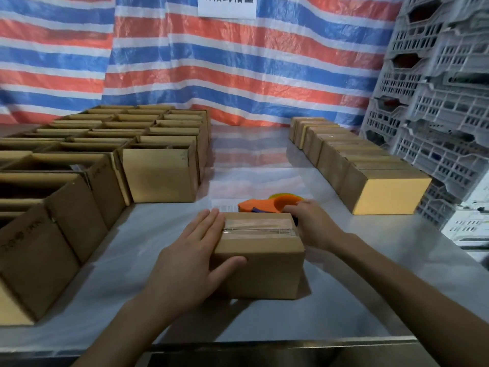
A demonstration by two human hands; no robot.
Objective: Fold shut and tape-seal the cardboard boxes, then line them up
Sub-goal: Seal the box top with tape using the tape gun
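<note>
One head-worn wide-angle view, facing forward and down; close over left hand [190, 260] and right hand [312, 226].

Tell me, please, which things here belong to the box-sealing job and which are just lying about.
Job: taped box, tape dispenser, open boxes, sealed row, left hand, right hand.
Lying about: plastic crates, striped tarp, paper sign.

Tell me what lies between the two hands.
In the head view, the taped cardboard box lies between them: left hand on its left end, right hand at its right end, gripping the orange tape dispenser.
</note>
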